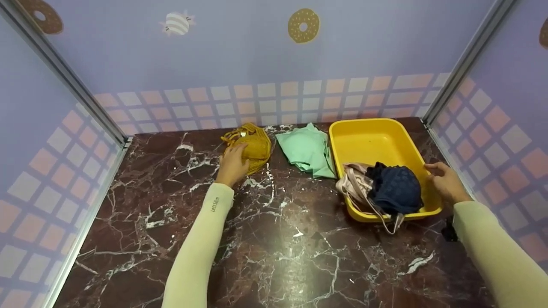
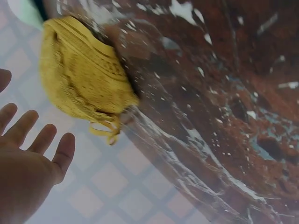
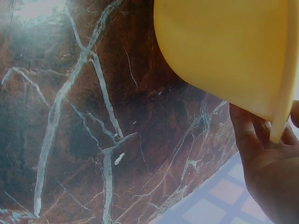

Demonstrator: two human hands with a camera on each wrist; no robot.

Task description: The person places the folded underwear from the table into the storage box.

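My left hand [image 1: 233,164] is at the near left side of a folded mustard-yellow bra [image 1: 257,149], fingers overlapping it in the head view. The left wrist view shows those fingers spread and loosely extended beside the bra [image 2: 84,70], not wrapped round it. At the right, my right hand [image 1: 447,184] grips the right rim of a yellow plastic tub [image 1: 368,139]. Its fingers lie under the tub's rim [image 3: 280,112] in the right wrist view, and the thumb is partly out of frame. Inside the tub's near end lie a navy bra [image 1: 396,190] and a pale pink strappy garment [image 1: 357,184].
A mint-green folded garment [image 1: 306,149] lies between the mustard bra and the tub, against the tub's left side. A pink strap hangs over the tub's near rim. The dark marbled tabletop [image 1: 274,244] is enclosed by purple patterned panels [image 1: 239,51] at the back and sides.
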